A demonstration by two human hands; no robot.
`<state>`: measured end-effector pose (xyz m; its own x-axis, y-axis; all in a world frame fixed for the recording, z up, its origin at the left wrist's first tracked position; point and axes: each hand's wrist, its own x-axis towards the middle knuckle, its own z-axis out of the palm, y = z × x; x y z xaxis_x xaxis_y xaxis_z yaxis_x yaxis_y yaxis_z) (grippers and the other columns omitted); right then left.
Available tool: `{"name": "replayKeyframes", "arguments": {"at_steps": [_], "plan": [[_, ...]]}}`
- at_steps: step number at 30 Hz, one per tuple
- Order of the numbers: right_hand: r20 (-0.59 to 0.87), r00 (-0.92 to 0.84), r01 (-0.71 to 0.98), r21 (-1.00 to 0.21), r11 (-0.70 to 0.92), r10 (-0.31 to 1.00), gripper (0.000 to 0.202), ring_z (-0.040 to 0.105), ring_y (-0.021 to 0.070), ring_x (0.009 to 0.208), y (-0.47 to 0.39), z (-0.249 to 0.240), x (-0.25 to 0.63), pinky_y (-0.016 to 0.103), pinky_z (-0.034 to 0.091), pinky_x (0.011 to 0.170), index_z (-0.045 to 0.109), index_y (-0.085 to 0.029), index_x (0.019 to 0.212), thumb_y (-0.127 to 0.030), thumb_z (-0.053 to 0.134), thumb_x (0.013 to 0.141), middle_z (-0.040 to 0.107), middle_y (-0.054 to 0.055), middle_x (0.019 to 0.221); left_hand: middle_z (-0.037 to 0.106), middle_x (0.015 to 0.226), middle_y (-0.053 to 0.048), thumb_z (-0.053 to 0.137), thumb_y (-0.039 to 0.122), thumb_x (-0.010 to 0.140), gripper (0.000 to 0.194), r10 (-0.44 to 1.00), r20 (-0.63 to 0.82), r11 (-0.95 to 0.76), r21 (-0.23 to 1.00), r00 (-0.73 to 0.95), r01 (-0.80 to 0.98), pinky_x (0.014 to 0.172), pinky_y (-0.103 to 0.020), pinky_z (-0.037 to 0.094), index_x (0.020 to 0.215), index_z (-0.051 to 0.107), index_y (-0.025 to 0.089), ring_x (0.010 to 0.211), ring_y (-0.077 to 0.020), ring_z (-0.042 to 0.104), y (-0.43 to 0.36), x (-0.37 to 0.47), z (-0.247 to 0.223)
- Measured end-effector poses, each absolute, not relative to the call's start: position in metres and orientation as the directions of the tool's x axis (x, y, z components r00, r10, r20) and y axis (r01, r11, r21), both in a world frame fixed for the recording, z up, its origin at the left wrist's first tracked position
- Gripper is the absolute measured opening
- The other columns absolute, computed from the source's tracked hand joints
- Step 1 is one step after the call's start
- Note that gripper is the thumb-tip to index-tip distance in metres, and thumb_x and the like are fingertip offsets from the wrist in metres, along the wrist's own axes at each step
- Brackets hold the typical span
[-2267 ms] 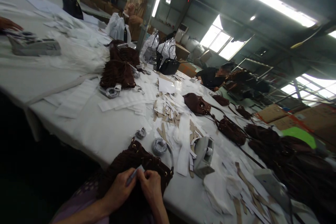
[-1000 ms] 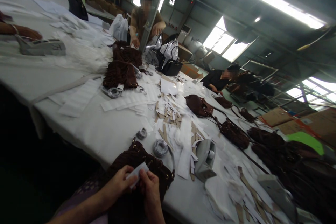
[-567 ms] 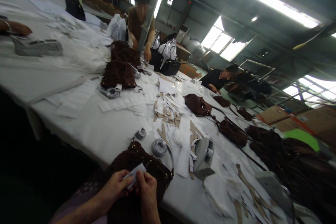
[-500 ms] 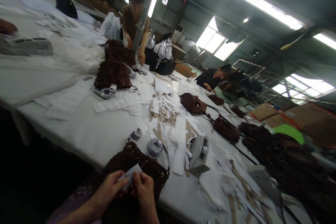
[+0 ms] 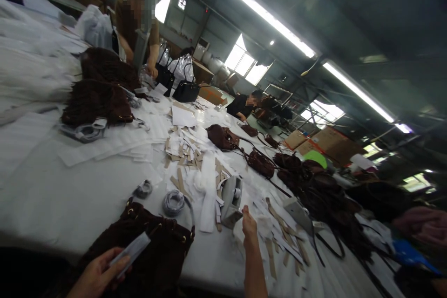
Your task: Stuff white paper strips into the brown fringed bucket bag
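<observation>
My left hand (image 5: pixel 101 272) is closed on a folded strip of white wrapping (image 5: pixel 134 249), its far end sticking out over a dark brown fringed handbag (image 5: pixel 150 251). This bag lies at the table's near edge, with brass-coloured rings along its top. Two wrapped coils, one a coiled strap (image 5: pixel 173 202) and the other a smaller coil (image 5: pixel 143 189), rest just beyond it. My right hand (image 5: pixel 249 226) is at the front end of a grey tape dispenser (image 5: pixel 231 200), fingers pinched together. Whatever is between those fingertips is too small to make out.
Brown and white paper strips (image 5: pixel 185 149) are scattered mid-table. More brown fringed bags (image 5: pixel 98 100) lie at the left, others (image 5: pixel 260 163) along the right. A second dispenser (image 5: pixel 296 209) stands at right. Two people work across the table, one (image 5: pixel 136 23) beside a post.
My right hand has let go of the white strip and moved right to the tape dispenser. My left hand keeps the strip. The view has swung to the right.
</observation>
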<state>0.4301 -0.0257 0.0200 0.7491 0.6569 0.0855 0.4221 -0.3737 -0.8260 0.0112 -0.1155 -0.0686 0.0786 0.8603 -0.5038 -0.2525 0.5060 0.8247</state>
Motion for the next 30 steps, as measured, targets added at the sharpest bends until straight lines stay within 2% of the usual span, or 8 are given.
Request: {"name": "replayKeyframes", "arguments": {"at_steps": [2, 5, 9, 14, 21, 26, 30], "plan": [[0.061, 0.736, 0.416, -0.827, -0.379, 0.675, 0.066, 0.063, 0.0231, 0.069, -0.019, 0.016, 0.429, 0.029, 0.046, 0.057, 0.073, -0.010, 0.069, -0.073, 0.055, 0.061, 0.067, 0.009, 0.060, 0.065, 0.058, -0.001, 0.074, 0.064, 0.055, 0.053, 0.856, -0.511, 0.512, 0.823, 0.073, -0.244, 0.044, -0.022, 0.040, 0.079, 0.065, 0.018, 0.050, -0.0152, 0.054, -0.116, 0.011, -0.067], [0.053, 0.736, 0.401, -0.837, -0.372, 0.675, 0.065, 0.062, 0.0225, 0.064, -0.013, 0.012, 0.430, 0.029, 0.045, 0.055, 0.074, -0.009, 0.067, -0.072, 0.061, 0.056, 0.066, 0.008, 0.057, 0.065, 0.059, -0.001, 0.073, 0.067, 0.053, 0.056, 0.854, -0.515, 0.516, 0.823, 0.073, -0.238, 0.043, -0.023, 0.039, 0.081, 0.065, 0.019, 0.050, -0.0154, 0.054, -0.115, 0.010, -0.069], [0.079, 0.754, 0.403, -0.840, -0.364, 0.652, 0.066, 0.062, 0.0239, 0.065, -0.015, 0.012, 0.435, 0.031, 0.046, 0.060, 0.074, -0.008, 0.069, -0.071, 0.065, 0.050, 0.070, 0.010, 0.062, 0.066, 0.062, -0.001, 0.074, 0.068, 0.051, 0.059, 0.827, -0.542, 0.562, 0.799, 0.150, -0.211, 0.046, -0.023, 0.042, 0.083, 0.066, 0.019, 0.054, -0.0163, 0.056, -0.110, 0.004, -0.073], [0.138, 0.777, 0.440, -0.816, -0.374, 0.614, 0.067, 0.064, 0.0280, 0.079, -0.038, 0.006, 0.430, 0.030, 0.046, 0.065, 0.075, -0.010, 0.074, -0.072, 0.061, 0.055, 0.074, 0.012, 0.077, 0.069, 0.067, -0.002, 0.075, 0.065, 0.054, 0.059, 0.798, -0.560, 0.599, 0.780, 0.225, -0.182, 0.053, -0.024, 0.047, 0.088, 0.066, 0.018, 0.061, -0.0183, 0.060, -0.108, -0.001, -0.076], [0.057, 0.756, 0.432, -0.791, -0.432, 0.652, 0.069, 0.058, 0.0207, 0.050, -0.052, -0.022, 0.415, 0.028, 0.041, 0.048, 0.071, -0.011, 0.062, -0.076, 0.049, 0.062, 0.066, 0.008, 0.052, 0.067, 0.061, -0.001, 0.073, 0.069, 0.053, 0.060, 0.832, -0.553, 0.547, 0.804, 0.045, -0.231, 0.045, -0.023, 0.041, 0.085, 0.063, 0.020, 0.053, -0.0172, 0.058, -0.116, 0.013, -0.077], [0.080, 0.769, 0.473, -0.739, -0.480, 0.634, 0.052, 0.059, 0.0238, 0.055, -0.046, -0.019, 0.417, 0.030, 0.037, 0.051, 0.064, -0.018, 0.047, -0.065, 0.053, 0.063, 0.062, 0.008, 0.044, 0.066, 0.059, 0.000, 0.075, 0.064, 0.055, 0.056, 0.851, -0.524, 0.515, 0.820, 0.037, -0.249, 0.044, -0.022, 0.040, 0.085, 0.064, 0.018, 0.050, -0.0143, 0.054, -0.117, 0.013, -0.075], [0.059, 0.774, 0.468, -0.724, -0.507, 0.630, 0.049, 0.056, 0.0244, 0.051, -0.063, -0.017, 0.414, 0.032, 0.036, 0.050, 0.059, -0.020, 0.041, -0.065, 0.054, 0.060, 0.060, 0.010, 0.043, 0.066, 0.060, 0.000, 0.075, 0.063, 0.056, 0.055, 0.848, -0.527, 0.522, 0.814, 0.054, -0.255, 0.044, -0.021, 0.039, 0.085, 0.064, 0.018, 0.049, -0.0134, 0.053, -0.115, 0.010, -0.078]]}}
